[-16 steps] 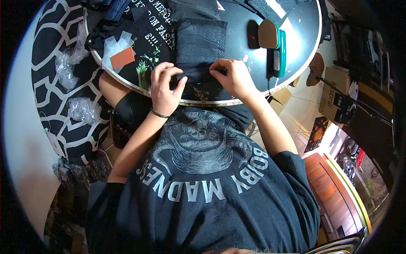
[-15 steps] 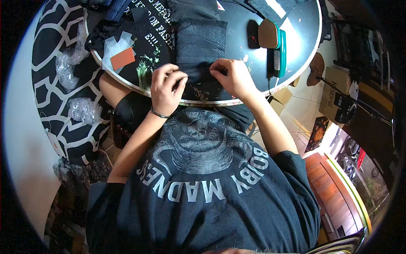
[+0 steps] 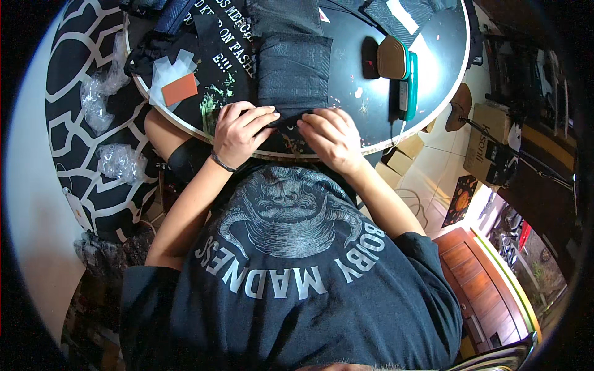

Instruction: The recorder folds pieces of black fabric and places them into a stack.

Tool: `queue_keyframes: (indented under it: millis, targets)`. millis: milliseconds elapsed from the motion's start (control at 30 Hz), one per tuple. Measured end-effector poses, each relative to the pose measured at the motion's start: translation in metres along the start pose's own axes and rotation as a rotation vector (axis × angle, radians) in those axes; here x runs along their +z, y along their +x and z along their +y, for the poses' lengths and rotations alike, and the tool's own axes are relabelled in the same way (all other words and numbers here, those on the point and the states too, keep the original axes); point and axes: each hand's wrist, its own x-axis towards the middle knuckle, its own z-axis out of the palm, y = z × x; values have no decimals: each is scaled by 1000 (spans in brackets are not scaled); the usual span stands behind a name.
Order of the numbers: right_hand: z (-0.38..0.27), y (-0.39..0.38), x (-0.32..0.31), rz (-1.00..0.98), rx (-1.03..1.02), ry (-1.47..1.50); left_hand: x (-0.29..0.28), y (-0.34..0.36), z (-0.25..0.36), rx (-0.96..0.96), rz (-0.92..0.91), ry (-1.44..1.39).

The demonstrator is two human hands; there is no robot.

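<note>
A strip of black patterned fabric (image 3: 292, 71) lies on the round black table (image 3: 352, 102), reaching toward its near edge. My left hand (image 3: 242, 133) is at the lower left of this fabric, fingertips pressed on its folded near edge. My right hand (image 3: 329, 137) is at the lower right corner, fingers curled and closed on the same edge. A teal hand-held press with a tan plate (image 3: 408, 86) lies to the right. An orange card (image 3: 179, 89) rests on translucent sheets (image 3: 162, 71) to the left.
Dark folded cloths (image 3: 170, 18) and another fabric piece with a white strip (image 3: 396, 18) are at the back. Crumpled clear plastic (image 3: 120, 162) lies on patterned cloth to the left. Cardboard boxes (image 3: 486, 117) and a wooden panel (image 3: 470, 278) are at the right.
Both hands have moved toward me, lower on the fabric, and the fabric's near edge has come with them. The fingers of both hands are now pressed closer onto that edge.
</note>
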Motion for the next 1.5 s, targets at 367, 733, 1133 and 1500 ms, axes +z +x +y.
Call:
queue_keyframes:
  millis: [367, 733, 1133, 1500]
  targets:
    - [18, 18, 5, -161, 269, 205, 4, 10, -11, -25, -19, -87]
    - [37, 45, -11, -297, 312, 390, 8, 17, -22, 41, 51, -37]
    - [-1, 39, 10, -208, 174, -42, -4, 19, -23, 25, 52, -180]
    - [-4, 33, 18, -130, 157, 33, 18, 114, -61, -631, 158, -181]
